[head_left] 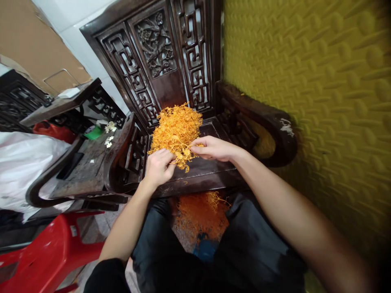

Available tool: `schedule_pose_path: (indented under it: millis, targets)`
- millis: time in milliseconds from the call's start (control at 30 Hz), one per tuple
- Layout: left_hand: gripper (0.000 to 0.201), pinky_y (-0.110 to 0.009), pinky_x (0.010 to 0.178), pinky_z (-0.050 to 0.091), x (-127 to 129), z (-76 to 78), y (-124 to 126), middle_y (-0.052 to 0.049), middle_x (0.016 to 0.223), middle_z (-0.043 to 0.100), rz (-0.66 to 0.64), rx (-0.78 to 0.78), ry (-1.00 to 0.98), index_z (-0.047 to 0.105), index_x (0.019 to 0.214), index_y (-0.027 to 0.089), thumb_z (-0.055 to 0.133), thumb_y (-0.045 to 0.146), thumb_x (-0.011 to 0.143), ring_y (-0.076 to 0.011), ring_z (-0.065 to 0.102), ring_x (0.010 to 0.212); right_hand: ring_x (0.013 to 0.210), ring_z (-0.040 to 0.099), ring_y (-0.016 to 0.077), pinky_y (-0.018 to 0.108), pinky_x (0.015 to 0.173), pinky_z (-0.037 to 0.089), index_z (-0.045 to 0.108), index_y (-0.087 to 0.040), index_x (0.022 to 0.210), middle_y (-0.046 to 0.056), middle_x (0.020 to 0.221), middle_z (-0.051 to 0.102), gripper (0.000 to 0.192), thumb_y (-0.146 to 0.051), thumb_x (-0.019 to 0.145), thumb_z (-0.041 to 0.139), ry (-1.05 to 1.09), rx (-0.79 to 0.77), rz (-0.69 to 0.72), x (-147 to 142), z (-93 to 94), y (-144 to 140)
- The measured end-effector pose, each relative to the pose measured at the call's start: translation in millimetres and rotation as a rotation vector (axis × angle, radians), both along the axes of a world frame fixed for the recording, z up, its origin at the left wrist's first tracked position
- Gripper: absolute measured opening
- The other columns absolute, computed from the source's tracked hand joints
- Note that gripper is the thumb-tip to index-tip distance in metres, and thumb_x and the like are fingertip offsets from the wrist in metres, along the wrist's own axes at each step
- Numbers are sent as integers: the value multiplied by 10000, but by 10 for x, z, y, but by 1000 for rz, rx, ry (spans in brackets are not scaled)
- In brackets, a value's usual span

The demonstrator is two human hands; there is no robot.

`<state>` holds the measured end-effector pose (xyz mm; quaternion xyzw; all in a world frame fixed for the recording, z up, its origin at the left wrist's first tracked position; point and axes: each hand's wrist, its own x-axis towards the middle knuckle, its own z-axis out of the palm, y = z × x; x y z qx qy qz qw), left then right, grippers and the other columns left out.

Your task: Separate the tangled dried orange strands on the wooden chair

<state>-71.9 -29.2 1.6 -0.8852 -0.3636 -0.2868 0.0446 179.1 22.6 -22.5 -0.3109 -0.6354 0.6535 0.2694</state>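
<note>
A heap of orange plastic sprigs [177,124], thin and branching with small flower-like tips, lies on the seat of a dark carved wooden chair [210,167]. At the heap's near left edge is my left hand [159,165], its thumb and fingers closed on part of an orange sprig. From the right, my right hand [214,148] pinches orange sprig ends between thumb and fingertips. One loose sprig [182,155] spans the gap between both hands. Whether both hands grip the same piece is hard to tell.
More orange pieces [201,213] lie below the seat between my legs. Left stand a wooden side table [88,173] with white flower pieces [109,140] and a green item [93,132], a red plastic stool [51,244] and a white bag [29,162]. A yellow padded surface [305,81] rises at right.
</note>
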Motion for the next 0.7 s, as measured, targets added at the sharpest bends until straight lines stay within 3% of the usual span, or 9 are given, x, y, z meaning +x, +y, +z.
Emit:
schedule_pose_path:
  millis: [67,133,200,267,400,467,600,700]
  targets:
    - [189,-307,640,362,-20,11,-6,-14,662,565,7,-6,-11,571,736,189,536,200,921,-160,496,653,447,259,70,230,431,155,596,-207,883,-88,526,399,479,-664,802,712,10,57,-53,9,-10,25]
    - [199,-307,642,361,-25,29,-22,-14,655,563,-14,-48,-15,583,732,186,533,203,924,-159,500,652,485,310,76,231,469,209,621,-188,835,-70,544,433,448,-629,821,701,-24,239,-198,40,-21,78]
    - [204,-303,645,362,-5,49,-40,-12,654,564,-69,-141,10,598,724,182,542,192,919,-155,508,654,538,372,85,236,515,256,657,-164,766,-40,581,486,430,-587,831,699,-87,439,-349,74,-47,145]
    - [201,-295,644,363,37,65,-45,-9,659,571,-121,-256,45,602,707,175,566,184,905,-150,521,659,546,395,92,242,527,272,684,-151,738,-27,580,510,433,-572,839,686,-108,510,-446,85,-93,205]
    - [194,-269,644,377,101,94,2,1,664,597,-112,-452,5,606,677,166,612,188,870,-134,546,650,411,340,85,242,440,234,672,-164,759,-61,442,432,458,-616,832,674,21,338,-540,-7,-207,264]
    - [182,-257,642,380,102,111,34,9,660,611,-93,-527,-44,617,675,163,632,194,854,-124,552,638,362,366,91,238,390,248,670,-171,789,-54,426,477,457,-627,816,694,84,237,-559,-87,-248,286]
    - [177,-246,628,373,68,133,73,25,619,602,-64,-615,-98,632,661,159,658,208,829,-112,541,607,457,615,166,227,333,337,689,-166,846,17,550,640,475,-621,744,780,200,82,-588,-208,-298,359]
    - [160,-246,629,369,49,127,102,27,611,605,-48,-665,-101,647,658,153,663,212,806,-107,540,603,555,701,201,208,328,380,702,-158,848,39,602,675,502,-605,673,846,251,21,-575,-240,-335,412]
